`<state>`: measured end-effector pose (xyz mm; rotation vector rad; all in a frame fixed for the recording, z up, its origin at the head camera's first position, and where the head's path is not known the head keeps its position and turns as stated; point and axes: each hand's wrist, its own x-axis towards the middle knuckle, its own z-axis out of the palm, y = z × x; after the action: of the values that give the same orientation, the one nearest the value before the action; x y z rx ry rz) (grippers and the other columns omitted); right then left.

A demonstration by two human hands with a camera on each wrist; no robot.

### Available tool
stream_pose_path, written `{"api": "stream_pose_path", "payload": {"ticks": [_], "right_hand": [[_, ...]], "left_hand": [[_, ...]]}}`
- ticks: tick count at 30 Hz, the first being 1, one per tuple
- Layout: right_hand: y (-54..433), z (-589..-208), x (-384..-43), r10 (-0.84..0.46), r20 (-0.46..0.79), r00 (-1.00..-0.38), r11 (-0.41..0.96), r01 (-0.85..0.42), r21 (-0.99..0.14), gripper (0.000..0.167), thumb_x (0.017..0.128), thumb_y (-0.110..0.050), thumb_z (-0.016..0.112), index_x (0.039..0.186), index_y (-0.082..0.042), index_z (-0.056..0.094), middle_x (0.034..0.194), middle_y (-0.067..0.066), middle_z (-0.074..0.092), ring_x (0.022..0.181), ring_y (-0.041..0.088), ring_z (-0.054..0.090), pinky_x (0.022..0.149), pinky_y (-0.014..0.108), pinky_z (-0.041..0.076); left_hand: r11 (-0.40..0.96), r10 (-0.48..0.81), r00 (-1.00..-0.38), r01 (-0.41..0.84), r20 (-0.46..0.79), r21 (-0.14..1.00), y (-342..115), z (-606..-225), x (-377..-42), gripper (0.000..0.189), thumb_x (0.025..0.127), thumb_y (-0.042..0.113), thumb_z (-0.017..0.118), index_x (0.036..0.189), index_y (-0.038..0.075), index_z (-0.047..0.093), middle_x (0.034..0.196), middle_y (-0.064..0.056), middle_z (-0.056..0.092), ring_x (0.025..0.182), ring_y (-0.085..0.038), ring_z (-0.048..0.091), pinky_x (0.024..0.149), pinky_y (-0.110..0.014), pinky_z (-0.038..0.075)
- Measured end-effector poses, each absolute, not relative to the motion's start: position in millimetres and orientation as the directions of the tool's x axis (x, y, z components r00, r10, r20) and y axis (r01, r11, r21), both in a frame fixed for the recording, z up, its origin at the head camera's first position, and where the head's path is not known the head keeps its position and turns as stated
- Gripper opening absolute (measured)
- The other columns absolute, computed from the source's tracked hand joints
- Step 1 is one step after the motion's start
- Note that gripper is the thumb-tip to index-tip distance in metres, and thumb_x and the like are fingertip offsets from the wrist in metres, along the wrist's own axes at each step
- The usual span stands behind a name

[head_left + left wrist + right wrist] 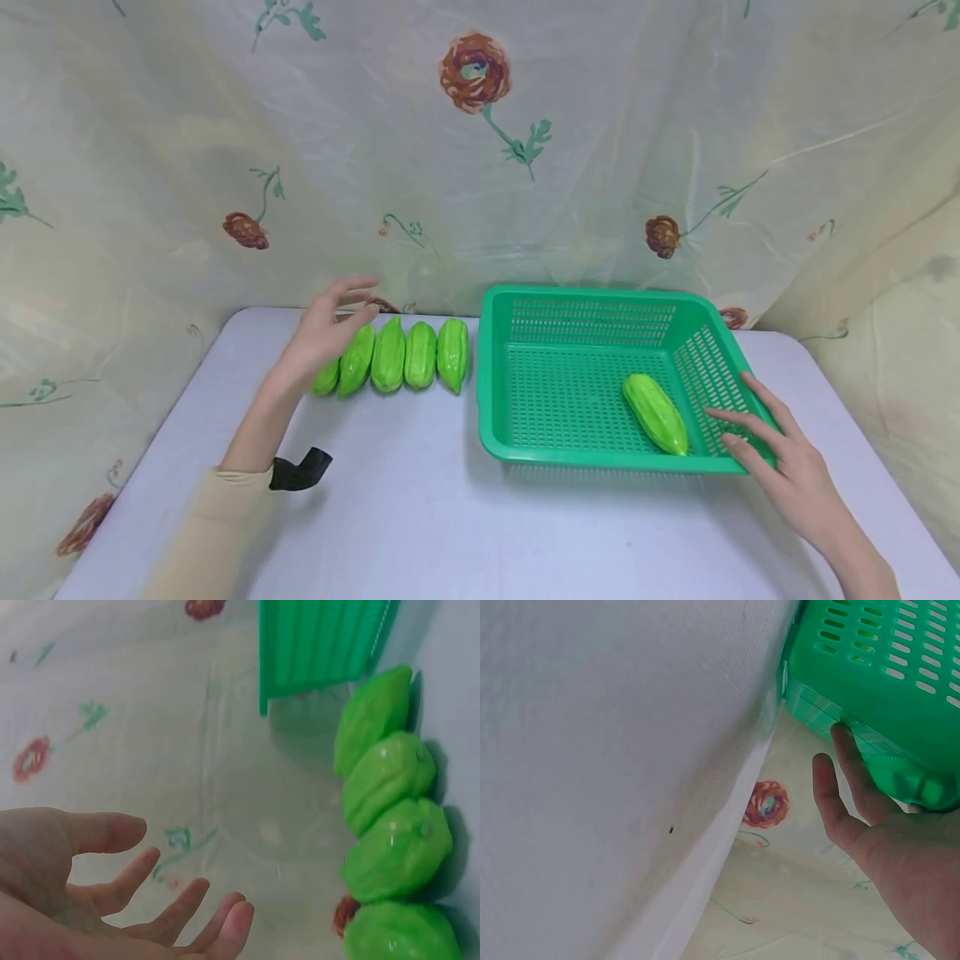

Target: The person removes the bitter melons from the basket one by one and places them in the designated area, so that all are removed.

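Observation:
My left hand [327, 327] hovers over the left end of a row of bright green, ridged bitter melons [388, 357], its fingers spread and loosely bent. Nothing lies in that hand; the left wrist view shows its palm bare beside the melons [397, 847]. The hand partly hides the leftmost melon [326, 380]. One more melon [656, 413] lies in the green plastic basket [592, 460], toward its right side. My right hand [797, 467] rests at the basket's front right corner, fairly straight fingers straddling the rim. In the right wrist view, two fingers extend along the outer wall.
A white-covered table [420, 508] bears the basket and melons. Close behind it hangs a pale curtain [360, 167] with a flower pattern, which also runs along the right side. A black strap end [302, 470] sticks out from my left sleeve [217, 525].

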<state>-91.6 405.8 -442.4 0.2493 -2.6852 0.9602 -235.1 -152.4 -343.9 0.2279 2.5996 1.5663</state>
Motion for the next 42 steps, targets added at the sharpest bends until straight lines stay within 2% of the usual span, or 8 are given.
{"api": "stream_pose_path", "payload": {"ticks": [4,10,20,29,36,42], "right_hand": [[406.7,-441.7,-91.3,-0.067,0.319,-0.945,0.766,-0.254,-0.591,0.033,0.108,-0.015,0.063,0.140,-0.016,0.072,0.181,-0.005,0.021,0.159,-0.015,0.013,0.111,0.090,0.025],[405.9,-441.7,-91.5,-0.063,0.316,-0.947,0.773,-0.247,-0.585,0.033,0.108,-0.016,0.063,0.140,-0.018,0.072,0.181,-0.006,0.021,0.157,-0.017,0.014,0.106,0.091,0.028],[404.2,-442.3,-92.6,-0.066,0.329,-0.942,0.777,-0.255,-0.576,0.032,0.108,-0.016,0.063,0.138,-0.017,0.073,0.181,-0.005,0.023,0.156,-0.019,0.015,0.104,0.088,0.031],[404.5,-442.5,-92.2,-0.065,0.324,-0.944,0.779,-0.251,-0.574,0.032,0.108,-0.016,0.063,0.139,-0.017,0.072,0.181,-0.005,0.022,0.155,-0.020,0.014,0.105,0.088,0.030],[404.8,-442.9,-92.9,-0.066,0.326,-0.943,0.778,-0.253,-0.575,0.032,0.108,-0.016,0.063,0.139,-0.017,0.072,0.181,-0.005,0.022,0.155,-0.019,0.014,0.103,0.088,0.031],[405.5,-443.4,-93.0,-0.065,0.332,-0.941,0.780,-0.255,-0.571,0.032,0.108,-0.015,0.063,0.138,-0.017,0.073,0.181,-0.005,0.023,0.155,-0.020,0.015,0.102,0.085,0.032]], "left_hand": [[0.472,0.236,-0.972,0.098,-0.019,0.876,-129.4,-340.6,-233.2,0.050,0.114,0.022,0.055,0.162,0.014,0.046,0.166,-0.024,0.046,0.152,-0.047,0.047,0.127,-0.060,0.040],[0.481,0.308,-0.951,0.148,-0.008,0.864,-104.2,-334.6,-230.5,0.050,0.113,0.025,0.058,0.161,0.018,0.048,0.166,-0.019,0.049,0.147,-0.044,0.054,0.122,-0.059,0.046],[0.461,0.405,-0.913,0.241,0.039,0.854,-74.4,-316.3,-225.5,0.050,0.111,0.023,0.060,0.160,0.018,0.050,0.165,-0.016,0.050,0.143,-0.041,0.061,0.115,-0.057,0.053],[0.461,0.459,-0.888,0.266,0.029,0.847,-45.4,-300.3,-229.2,0.045,0.111,0.026,0.061,0.156,0.024,0.054,0.161,-0.009,0.055,0.141,-0.035,0.064,0.110,-0.052,0.057],[0.489,0.523,-0.851,0.354,0.057,0.797,-19.9,-293.4,-234.0,0.045,0.111,0.025,0.061,0.156,0.019,0.055,0.161,-0.010,0.057,0.138,-0.034,0.067,0.108,-0.048,0.059],[0.491,0.571,-0.818,0.410,0.071,0.768,2.6,-285.7,-235.6,0.044,0.111,0.024,0.060,0.155,0.017,0.055,0.160,-0.011,0.059,0.136,-0.031,0.068,0.112,-0.046,0.057]]}}
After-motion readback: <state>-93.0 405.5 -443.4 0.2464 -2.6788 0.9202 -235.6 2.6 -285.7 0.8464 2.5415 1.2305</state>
